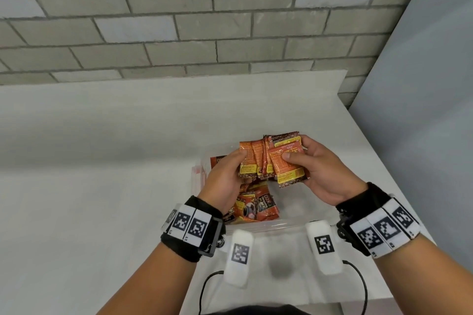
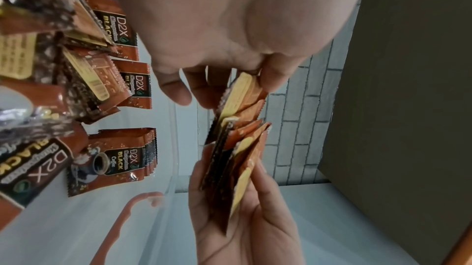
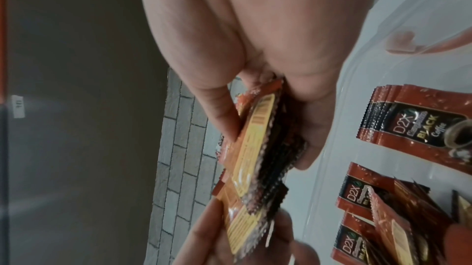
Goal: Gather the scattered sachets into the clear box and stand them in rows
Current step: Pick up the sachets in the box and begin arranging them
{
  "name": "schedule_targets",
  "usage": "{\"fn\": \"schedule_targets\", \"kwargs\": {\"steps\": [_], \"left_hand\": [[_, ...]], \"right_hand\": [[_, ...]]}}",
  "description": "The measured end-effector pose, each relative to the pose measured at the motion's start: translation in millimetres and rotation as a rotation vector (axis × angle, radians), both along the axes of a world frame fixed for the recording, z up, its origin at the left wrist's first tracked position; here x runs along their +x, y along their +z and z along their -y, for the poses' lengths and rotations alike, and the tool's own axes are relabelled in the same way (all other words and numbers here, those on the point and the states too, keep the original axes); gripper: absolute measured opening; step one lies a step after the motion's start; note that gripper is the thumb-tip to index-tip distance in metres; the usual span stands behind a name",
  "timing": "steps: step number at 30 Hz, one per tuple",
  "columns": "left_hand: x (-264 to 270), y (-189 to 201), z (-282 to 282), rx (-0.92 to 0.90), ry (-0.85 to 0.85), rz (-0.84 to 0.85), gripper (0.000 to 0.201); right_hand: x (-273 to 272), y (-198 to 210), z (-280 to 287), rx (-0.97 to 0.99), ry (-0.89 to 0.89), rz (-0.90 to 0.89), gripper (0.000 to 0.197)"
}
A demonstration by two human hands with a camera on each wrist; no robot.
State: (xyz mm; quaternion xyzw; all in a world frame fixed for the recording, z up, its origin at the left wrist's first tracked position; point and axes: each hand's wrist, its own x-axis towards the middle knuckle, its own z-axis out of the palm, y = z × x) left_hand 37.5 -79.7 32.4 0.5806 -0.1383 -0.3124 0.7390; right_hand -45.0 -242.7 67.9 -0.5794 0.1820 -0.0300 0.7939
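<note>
Brick-backed counter (image 1: 102, 135): both hands, left (image 1: 225, 176) and right (image 1: 320, 171), are gripping a sachet stack (image 1: 273, 158) above the box (image 1: 198, 174), squaring it; standing it at 12 o'clock likely follows.

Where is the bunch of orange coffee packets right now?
In the head view, the bunch of sachets is held up between the left hand and right hand, above the clear box.

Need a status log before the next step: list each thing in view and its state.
Left hand: grips the bundle of sachets.
Right hand: grips the same bundle.
Bundle of sachets: fanned, held above the box.
Clear box: open, partly filled.
Sachets in box: some upright, others jumbled.
</note>
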Motion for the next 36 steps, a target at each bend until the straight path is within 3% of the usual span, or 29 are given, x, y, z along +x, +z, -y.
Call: {"fn": "schedule_targets", "kwargs": {"steps": [3,6,12,14,16,18,21,25,28,29,32,36], "left_hand": [[2,-2,4,0.052,-0.032,0.025,0.046],[0,5,5,0.094,-0.175,0.087,0.064],[6,15,4,-0.174,-0.224,-0.018,0.077],[0,13,7,-0.165,-0.256,-0.085,0.075],[-3,11,13,-0.14,-0.191,-0.166,0.055],[-2,11,15,-0.172,-0.129,-0.25,0.047],[0,12,14,-0.254,-0.149,-0.3,0.031],[0,15,17,-0.236,-0.19,-0.341,0.017],[-3,15,22,-0.217,-0.227,-0.34,0.011],[-3,15,22,-0.228,-0.246,-0.33,0.008],[-2,11,23,-0.333,-0.275,-0.354,0.038],[-1,8,22,-0.417,-0.285,-0.421,0.049]], "right_hand": [[2,0,-4,-0.009,0.011,-0.011,0.032],[5,0,-9,-0.033,0.021,-0.026,0.036],[6,5,-16,0.016,0.043,0.046,0.037],[8,4,-24,-0.057,0.086,0.066,0.036],[8,5,-27,-0.185,0.131,0.08,0.034],[7,8,-24,-0.445,0.183,0.078,0.035],[0,14,-13,-0.999,0.189,0.02,0.073],[-5,27,-21,-1.155,0.407,0.16,0.119],[0,22,-26,-1.326,0.506,0.142,0.125],[2,20,-26,-1.331,0.488,0.143,0.123],[6,19,-22,-1.24,0.384,0.138,0.112],[4,19,-18,-1.168,0.348,0.111,0.104]]}}
